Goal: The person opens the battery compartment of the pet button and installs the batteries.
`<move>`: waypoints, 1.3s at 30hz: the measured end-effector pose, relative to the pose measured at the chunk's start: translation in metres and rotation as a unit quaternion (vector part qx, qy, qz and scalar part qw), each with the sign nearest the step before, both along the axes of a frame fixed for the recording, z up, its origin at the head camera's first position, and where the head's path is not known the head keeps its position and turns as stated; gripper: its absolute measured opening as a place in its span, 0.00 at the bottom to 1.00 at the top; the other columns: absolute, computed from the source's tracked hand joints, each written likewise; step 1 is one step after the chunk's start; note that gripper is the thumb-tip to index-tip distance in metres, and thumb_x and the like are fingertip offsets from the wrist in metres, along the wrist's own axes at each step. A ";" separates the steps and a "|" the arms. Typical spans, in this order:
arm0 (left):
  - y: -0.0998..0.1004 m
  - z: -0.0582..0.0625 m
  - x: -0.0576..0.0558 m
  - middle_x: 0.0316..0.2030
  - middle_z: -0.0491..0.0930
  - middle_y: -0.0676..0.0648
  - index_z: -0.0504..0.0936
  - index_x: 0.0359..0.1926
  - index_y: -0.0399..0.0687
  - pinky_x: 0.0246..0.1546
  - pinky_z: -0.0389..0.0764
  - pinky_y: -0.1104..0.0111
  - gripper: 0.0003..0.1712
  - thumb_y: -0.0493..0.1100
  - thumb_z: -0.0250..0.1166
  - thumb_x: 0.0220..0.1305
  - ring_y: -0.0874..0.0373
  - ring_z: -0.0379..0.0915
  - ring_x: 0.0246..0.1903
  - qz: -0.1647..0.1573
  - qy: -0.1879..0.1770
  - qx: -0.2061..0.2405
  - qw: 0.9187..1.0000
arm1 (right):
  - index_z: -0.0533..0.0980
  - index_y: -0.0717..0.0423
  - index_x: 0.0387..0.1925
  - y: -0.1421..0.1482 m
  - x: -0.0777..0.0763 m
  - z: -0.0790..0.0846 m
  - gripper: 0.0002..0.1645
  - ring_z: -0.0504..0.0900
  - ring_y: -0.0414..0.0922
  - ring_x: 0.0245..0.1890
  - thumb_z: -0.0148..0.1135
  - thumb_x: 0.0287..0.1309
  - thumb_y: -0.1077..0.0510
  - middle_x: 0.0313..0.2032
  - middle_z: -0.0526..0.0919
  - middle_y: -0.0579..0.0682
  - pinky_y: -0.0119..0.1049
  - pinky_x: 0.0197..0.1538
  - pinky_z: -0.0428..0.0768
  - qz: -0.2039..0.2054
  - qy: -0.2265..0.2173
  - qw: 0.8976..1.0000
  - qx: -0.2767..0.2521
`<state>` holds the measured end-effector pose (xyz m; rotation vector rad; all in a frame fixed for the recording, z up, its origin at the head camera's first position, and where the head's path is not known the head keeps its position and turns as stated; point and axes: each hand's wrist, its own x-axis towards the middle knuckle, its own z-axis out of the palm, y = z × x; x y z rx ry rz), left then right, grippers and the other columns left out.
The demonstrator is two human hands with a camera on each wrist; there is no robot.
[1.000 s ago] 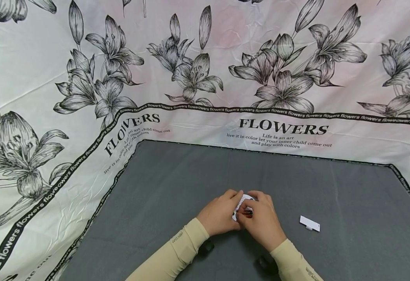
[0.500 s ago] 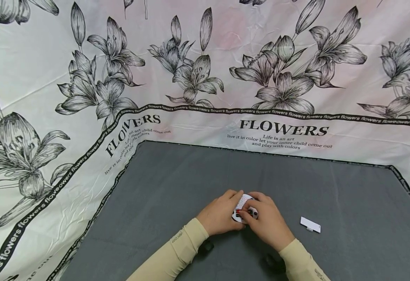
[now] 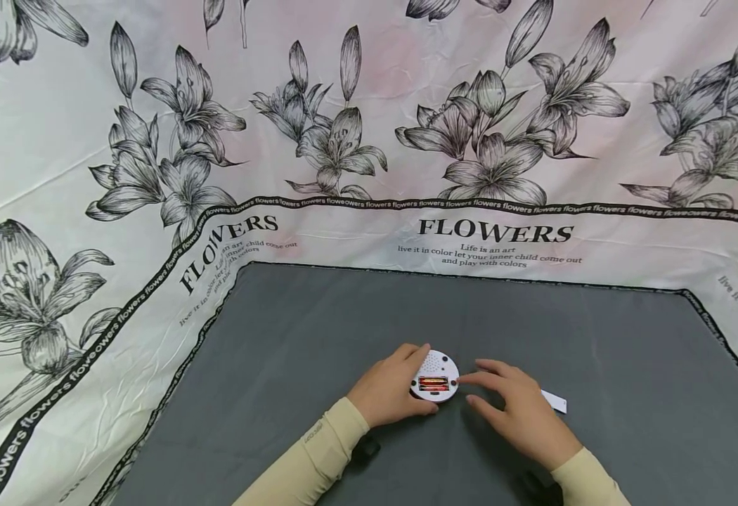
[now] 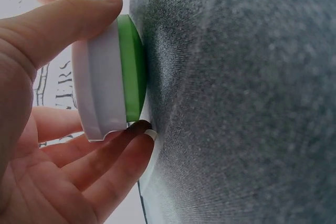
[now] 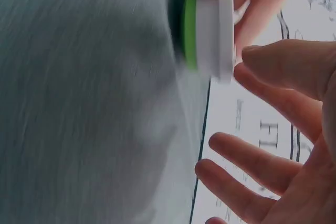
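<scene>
My left hand (image 3: 389,388) grips a round white device (image 3: 440,362) by its rim, thumb on one side and fingers on the other. Its back faces up, with speaker holes and an uncovered battery compartment. Two reddish batteries (image 3: 434,384) lie side by side in that compartment. The left wrist view shows the device's green underside (image 4: 132,69) close to the grey cloth. To its right, my right hand (image 3: 516,410) has its fingers spread and holds nothing. One fingertip is at the device's edge; whether it touches, I cannot tell.
A small white rectangular cover (image 3: 555,402) lies on the grey tabletop (image 3: 318,323), partly hidden behind the right hand. Behind the table hangs a white cloth (image 3: 356,232) printed with black flowers and lettering.
My right hand has drawn off the battery compartment to the right, uncovering the batteries, and its fingers have straightened. The left hand keeps its hold on the device. The head view has shifted slightly.
</scene>
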<state>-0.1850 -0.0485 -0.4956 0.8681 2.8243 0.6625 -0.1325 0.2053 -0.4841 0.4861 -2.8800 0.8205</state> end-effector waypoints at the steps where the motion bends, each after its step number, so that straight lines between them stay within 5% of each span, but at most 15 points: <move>1: -0.001 0.000 0.000 0.74 0.74 0.47 0.63 0.85 0.48 0.62 0.84 0.60 0.58 0.62 0.80 0.62 0.52 0.81 0.63 0.001 -0.002 0.001 1.000 | 0.89 0.38 0.56 0.006 0.001 0.000 0.19 0.83 0.63 0.64 0.78 0.64 0.54 0.65 0.85 0.57 0.70 0.62 0.77 -0.005 0.005 1.000 0.010; 15: -0.005 -0.003 0.000 0.74 0.74 0.47 0.63 0.84 0.48 0.64 0.83 0.59 0.59 0.63 0.80 0.61 0.53 0.80 0.65 0.009 -0.005 0.001 1.000 | 0.87 0.52 0.58 0.095 0.006 -0.009 0.26 0.84 0.67 0.58 0.81 0.58 0.54 0.57 0.88 0.62 0.68 0.55 0.78 -0.097 -0.054 0.991 0.072; 31: -0.002 -0.001 0.000 0.74 0.74 0.48 0.62 0.85 0.49 0.65 0.82 0.59 0.59 0.63 0.80 0.61 0.54 0.80 0.66 0.007 -0.011 -0.002 1.000 | 0.89 0.54 0.43 0.097 0.004 -0.019 0.13 0.83 0.58 0.45 0.81 0.58 0.55 0.45 0.85 0.58 0.63 0.48 0.77 -0.121 -0.054 0.989 0.068; 39: -0.001 0.001 0.000 0.74 0.74 0.47 0.62 0.85 0.48 0.65 0.82 0.60 0.59 0.63 0.80 0.62 0.54 0.80 0.65 0.005 -0.009 -0.002 1.000 | 0.88 0.52 0.42 0.085 0.004 -0.019 0.12 0.84 0.53 0.45 0.81 0.56 0.56 0.43 0.88 0.51 0.57 0.49 0.80 -0.111 -0.020 0.992 0.054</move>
